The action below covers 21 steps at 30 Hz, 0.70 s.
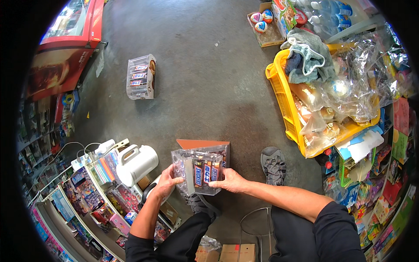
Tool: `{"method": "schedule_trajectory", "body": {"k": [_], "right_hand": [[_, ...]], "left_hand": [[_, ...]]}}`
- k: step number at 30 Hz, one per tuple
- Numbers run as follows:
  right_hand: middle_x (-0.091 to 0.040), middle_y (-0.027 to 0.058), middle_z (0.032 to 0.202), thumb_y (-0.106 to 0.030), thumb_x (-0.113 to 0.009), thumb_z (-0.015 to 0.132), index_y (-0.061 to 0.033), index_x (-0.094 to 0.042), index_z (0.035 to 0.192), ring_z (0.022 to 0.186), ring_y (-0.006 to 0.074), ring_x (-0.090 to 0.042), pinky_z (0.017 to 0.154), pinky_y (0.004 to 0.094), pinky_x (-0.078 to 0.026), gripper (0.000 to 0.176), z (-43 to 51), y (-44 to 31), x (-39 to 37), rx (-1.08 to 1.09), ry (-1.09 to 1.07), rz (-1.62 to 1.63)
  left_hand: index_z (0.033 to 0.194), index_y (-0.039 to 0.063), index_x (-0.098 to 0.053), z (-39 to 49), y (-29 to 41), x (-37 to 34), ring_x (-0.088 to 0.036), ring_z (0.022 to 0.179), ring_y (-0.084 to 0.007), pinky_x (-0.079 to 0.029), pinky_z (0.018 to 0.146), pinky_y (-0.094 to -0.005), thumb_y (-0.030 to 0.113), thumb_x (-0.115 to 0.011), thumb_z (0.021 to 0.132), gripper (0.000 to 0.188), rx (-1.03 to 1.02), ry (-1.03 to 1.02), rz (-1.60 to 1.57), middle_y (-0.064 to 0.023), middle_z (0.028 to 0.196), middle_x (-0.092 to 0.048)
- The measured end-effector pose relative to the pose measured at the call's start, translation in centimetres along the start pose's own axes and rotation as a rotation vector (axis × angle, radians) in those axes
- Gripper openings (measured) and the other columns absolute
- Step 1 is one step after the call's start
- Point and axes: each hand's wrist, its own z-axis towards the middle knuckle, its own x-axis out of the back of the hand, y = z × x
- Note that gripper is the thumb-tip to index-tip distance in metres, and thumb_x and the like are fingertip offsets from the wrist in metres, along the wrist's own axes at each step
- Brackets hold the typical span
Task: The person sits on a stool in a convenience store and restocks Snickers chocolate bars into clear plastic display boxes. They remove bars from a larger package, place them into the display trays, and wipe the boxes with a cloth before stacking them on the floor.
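Between my two hands is a clear plastic display box (214, 190) with several Snickers bars (207, 173) standing in it. My left hand (167, 182) grips its left side, thumb on the front. At the right side, my right hand (233, 181) holds it with the thumb across the lower front. Behind the bars shows an orange-brown panel (201, 144); whether it belongs to the same box, I cannot tell. Farther out on the floor lies a second clear display box (140, 78) with a few chocolate bars inside.
A yellow plastic crate (283, 108) of wrapped bread, topped by a grey cloth (311, 59), stands at right. At left are a white electric kettle (137, 165), stocked shelves (88, 196) and a red freezer (95, 23). A metal-framed stool (257, 234) and cardboard boxes (237, 252) sit below.
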Motion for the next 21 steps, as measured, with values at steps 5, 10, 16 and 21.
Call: {"method": "schedule_trajectory", "body": {"k": [5, 10, 16, 21], "right_hand": [[-0.076, 0.0151, 0.138, -0.047, -0.088, 0.098, -0.0001, -0.067, 0.148, 0.132, 0.0221, -0.066, 0.119, 0.0412, -0.049, 0.072, -0.8, 0.6, 0.4, -0.102, -0.067, -0.159], [-0.077, 0.021, 0.135, -0.055, -0.085, 0.098, 0.0022, -0.07, 0.144, 0.129, 0.0277, -0.07, 0.115, 0.0434, -0.052, 0.075, -0.5, 1.1, 0.6, -0.068, -0.061, -0.249], [-0.08, 0.0269, 0.119, -0.065, -0.086, 0.09, 0.006, -0.074, 0.133, 0.114, 0.0366, -0.076, 0.101, 0.0473, -0.058, 0.083, 0.5, 2.8, 0.4, -0.141, -0.027, -0.329], [-0.083, 0.0153, 0.107, -0.022, -0.098, 0.081, 0.0052, -0.078, 0.122, 0.092, 0.0226, -0.08, 0.08, 0.0388, -0.064, 0.054, 0.9, 3.7, 4.9, -0.187, -0.248, -0.336]], "left_hand": [[0.156, 0.001, -0.055, -0.9, -1.0, -0.3, -0.066, 0.133, -0.0185, -0.05, 0.12, -0.0374, 0.001, -0.093, 0.085, 0.081, 0.022, -0.013, -0.024, -0.0047, 0.145, -0.07], [0.157, 0.001, -0.054, -1.1, -0.5, -0.5, -0.065, 0.134, -0.0194, -0.05, 0.119, -0.0376, -0.005, -0.087, 0.086, 0.079, 0.038, 0.015, 0.031, -0.0067, 0.146, -0.069], [0.153, 0.001, -0.057, -0.7, 0.3, -1.0, -0.066, 0.133, -0.0205, -0.051, 0.118, -0.0382, -0.008, -0.083, 0.08, 0.077, 0.048, 0.03, 0.053, -0.0072, 0.144, -0.069], [0.152, 0.0, -0.058, -0.6, -0.1, -1.1, -0.065, 0.135, -0.022, -0.048, 0.121, -0.0398, 0.015, -0.09, 0.079, 0.081, -0.009, 0.02, 0.108, -0.0084, 0.145, -0.07]]}}
